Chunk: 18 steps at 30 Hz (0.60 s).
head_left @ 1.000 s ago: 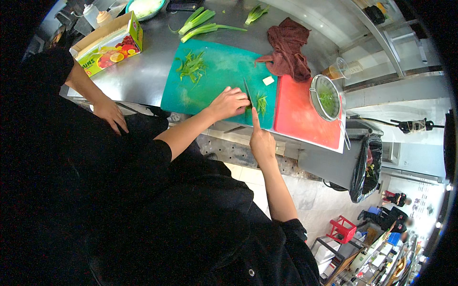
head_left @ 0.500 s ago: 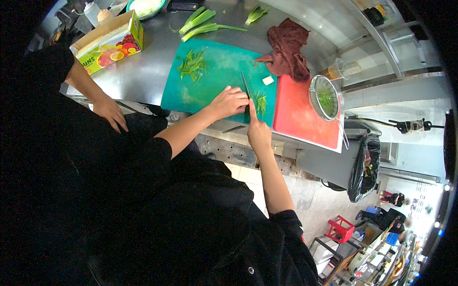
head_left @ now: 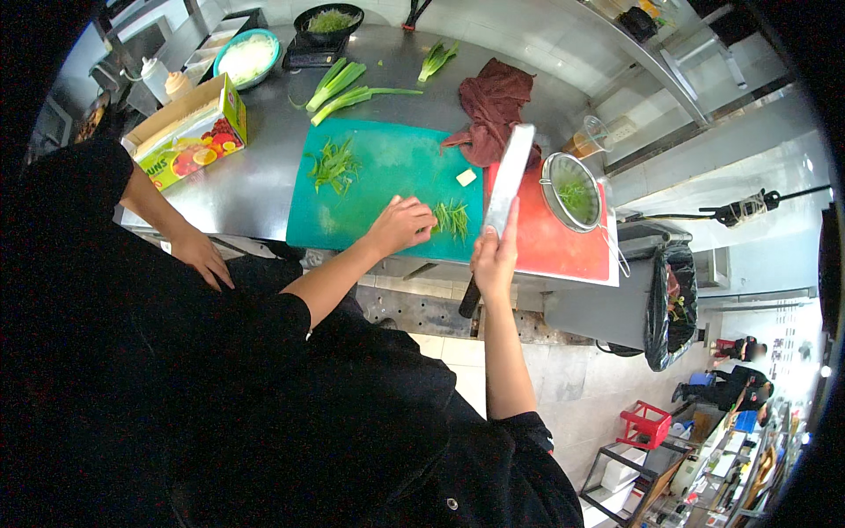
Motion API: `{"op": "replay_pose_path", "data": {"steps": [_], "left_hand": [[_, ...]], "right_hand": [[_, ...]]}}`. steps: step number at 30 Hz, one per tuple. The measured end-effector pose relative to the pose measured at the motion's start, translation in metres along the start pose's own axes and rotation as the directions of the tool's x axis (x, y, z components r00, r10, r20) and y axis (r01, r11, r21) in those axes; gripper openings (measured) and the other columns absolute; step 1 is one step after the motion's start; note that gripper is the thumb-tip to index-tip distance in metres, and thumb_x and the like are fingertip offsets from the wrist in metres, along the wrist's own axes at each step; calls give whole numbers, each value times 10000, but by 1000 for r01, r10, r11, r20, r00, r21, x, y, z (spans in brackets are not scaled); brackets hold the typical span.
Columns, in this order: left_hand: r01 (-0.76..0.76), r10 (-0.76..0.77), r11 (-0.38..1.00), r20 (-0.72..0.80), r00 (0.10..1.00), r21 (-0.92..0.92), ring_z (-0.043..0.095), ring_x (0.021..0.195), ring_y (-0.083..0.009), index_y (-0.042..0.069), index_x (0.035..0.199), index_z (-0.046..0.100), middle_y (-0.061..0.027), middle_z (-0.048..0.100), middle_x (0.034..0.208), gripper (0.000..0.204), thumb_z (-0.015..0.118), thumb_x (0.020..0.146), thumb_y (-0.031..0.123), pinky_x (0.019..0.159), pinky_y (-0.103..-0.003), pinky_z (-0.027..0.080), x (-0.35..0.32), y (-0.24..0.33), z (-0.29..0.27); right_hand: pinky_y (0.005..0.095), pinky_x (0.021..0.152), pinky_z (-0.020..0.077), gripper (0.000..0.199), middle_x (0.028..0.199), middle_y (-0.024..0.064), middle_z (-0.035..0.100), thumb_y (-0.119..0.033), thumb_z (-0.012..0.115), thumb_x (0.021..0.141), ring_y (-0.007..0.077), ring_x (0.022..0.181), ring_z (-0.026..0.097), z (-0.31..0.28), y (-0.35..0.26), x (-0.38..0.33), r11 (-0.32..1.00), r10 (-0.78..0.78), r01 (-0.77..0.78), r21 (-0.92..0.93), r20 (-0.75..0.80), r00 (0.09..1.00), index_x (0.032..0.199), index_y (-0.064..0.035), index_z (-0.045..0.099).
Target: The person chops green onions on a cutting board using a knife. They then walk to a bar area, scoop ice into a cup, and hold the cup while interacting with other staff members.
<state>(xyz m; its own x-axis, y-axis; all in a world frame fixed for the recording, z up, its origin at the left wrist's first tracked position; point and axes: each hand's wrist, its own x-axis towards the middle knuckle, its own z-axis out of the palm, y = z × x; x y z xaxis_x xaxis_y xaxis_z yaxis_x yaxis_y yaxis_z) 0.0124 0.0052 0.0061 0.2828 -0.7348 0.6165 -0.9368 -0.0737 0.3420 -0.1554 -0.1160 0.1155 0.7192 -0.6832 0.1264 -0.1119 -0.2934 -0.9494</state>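
My right hand [head_left: 495, 260] is wrapped round the dark handle of a kitchen knife [head_left: 510, 174], its broad blade raised with the flat side showing, over the seam of two cutting boards. On the green cutting board [head_left: 396, 150], my left hand [head_left: 400, 224] rests with fingers curled, fingertips at the left edge of a small pile of cut green strips [head_left: 451, 220]. Whatever those fingers hold, if anything, is hidden. A small pale block [head_left: 466, 178] lies just beyond the strips. Farther left on the board sits a looser heap of sliced greens [head_left: 334, 167].
Right of the green board, a red board [head_left: 550, 242] carries a wire strainer [head_left: 572, 192] with greens. Behind lie a brown cloth [head_left: 495, 101] and green stalks [head_left: 339, 88]. A fruit-printed box [head_left: 189, 145] stands left. Another person's hand [head_left: 201, 255] hangs by the counter's left edge.
The knife has come up off the board and swung right, its blade now flat side up. My left hand has shifted slightly left, off the strips. The whole view has shifted.
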Motion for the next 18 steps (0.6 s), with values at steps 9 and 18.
{"op": "replay_pose_path", "data": {"steps": [9, 18], "left_hand": [[-9, 9, 1000, 8, 1000, -11, 605, 906, -185, 163, 885, 690, 34, 663, 927, 134, 737, 759, 154, 736, -397, 438, -1, 0, -1], [15, -15, 1000, 27, 1000, -3, 605, 922, -175, 178, 901, 701, 40, 671, 941, 146, 738, 763, 205, 765, -382, 429, -3, 0, -5]], "right_hand": [[281, 489, 440, 657, 680, 20, 540, -78, 420, 1020, 133, 499, 450, -26, 33, 9, 982, -65, 53, -182, -63, 996, 1600, -253, 165], [230, 402, 313, 637, 628, -43, 347, -107, 390, 1045, 59, 449, 321, -12, 6, -2, 806, 300, -340, 485, 160, 940, 1593, -324, 147]]}}
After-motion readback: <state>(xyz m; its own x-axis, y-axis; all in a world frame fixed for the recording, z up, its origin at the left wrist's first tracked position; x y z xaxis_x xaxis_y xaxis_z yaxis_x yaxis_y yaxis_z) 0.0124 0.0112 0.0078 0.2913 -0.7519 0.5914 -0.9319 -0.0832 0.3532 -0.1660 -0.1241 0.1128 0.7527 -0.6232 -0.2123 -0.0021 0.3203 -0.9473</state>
